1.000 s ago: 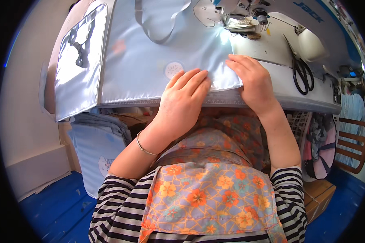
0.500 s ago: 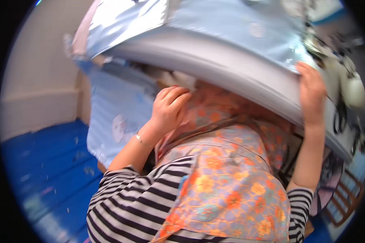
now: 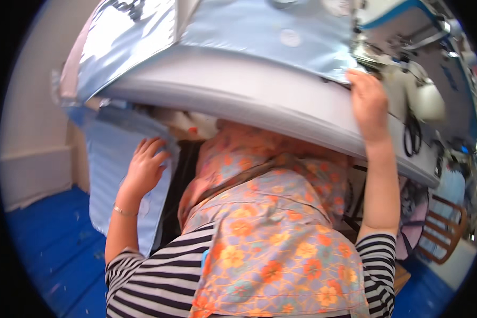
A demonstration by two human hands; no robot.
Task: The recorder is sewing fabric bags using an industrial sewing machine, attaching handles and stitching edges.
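Observation:
Shiny light-blue fabric (image 3: 238, 40) with pale round prints covers the far part of a grey-white table (image 3: 259, 85). At its right corner my right hand (image 3: 369, 106) has its fingers pressed together on the fabric's edge; the thumb is hidden. My left hand (image 3: 147, 167), wearing a bracelet, is below the table's near edge with its fingers loosely bent and apart. It lies over a hanging light-blue fabric panel (image 3: 108, 175) left of my lap and seems to touch it. Orange floral cloth (image 3: 291, 204) covers my front and lap.
A white rounded machine part (image 3: 429, 100) and a black loop (image 3: 412, 138) are at the table's right. Beyond stands another blue-edged work surface (image 3: 389, 21). A brown slatted chair back (image 3: 442, 228) is at the right, and blue flooring (image 3: 42, 249) shows at the lower left.
My left hand has moved left and down, away from my lap to the hanging panel, its fingers loosening. My right hand stays at the fabric's corner while the whole view shifts.

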